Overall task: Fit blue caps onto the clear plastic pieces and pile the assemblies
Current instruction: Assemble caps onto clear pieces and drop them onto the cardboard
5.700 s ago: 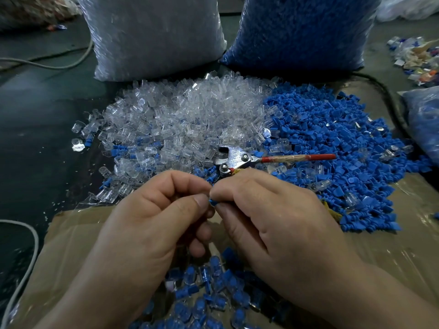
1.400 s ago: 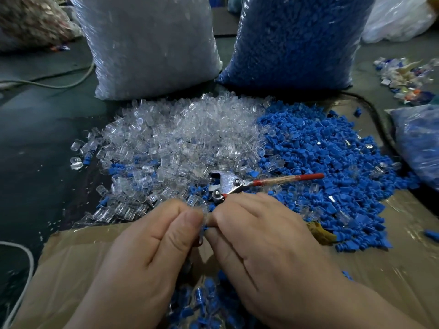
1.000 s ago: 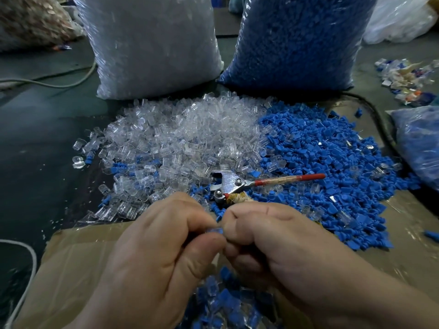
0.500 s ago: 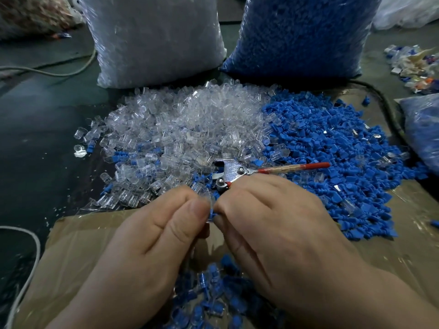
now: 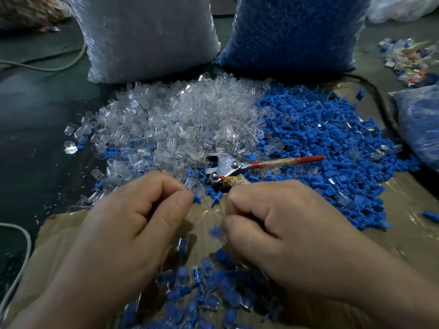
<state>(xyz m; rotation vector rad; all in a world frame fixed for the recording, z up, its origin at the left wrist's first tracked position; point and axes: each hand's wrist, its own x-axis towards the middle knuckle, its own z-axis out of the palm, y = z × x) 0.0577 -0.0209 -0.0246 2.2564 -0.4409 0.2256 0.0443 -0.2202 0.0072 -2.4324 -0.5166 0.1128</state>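
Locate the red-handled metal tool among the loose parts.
In the head view, the red-handled metal tool lies centre, where the heap of clear pieces meets the heap of blue caps, just beyond the right hand, handle pointing right.

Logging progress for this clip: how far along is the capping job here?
Done: a modest pile of capped assemblies lies near the wrists. In hand: the left hand pinches a blue cap; a blurred assembly is at the right hand, held or dropping, unclear. Left: large heaps of clear pieces and loose blue caps, plus a clear-filled sack and a blue-filled sack behind. Far from finished.
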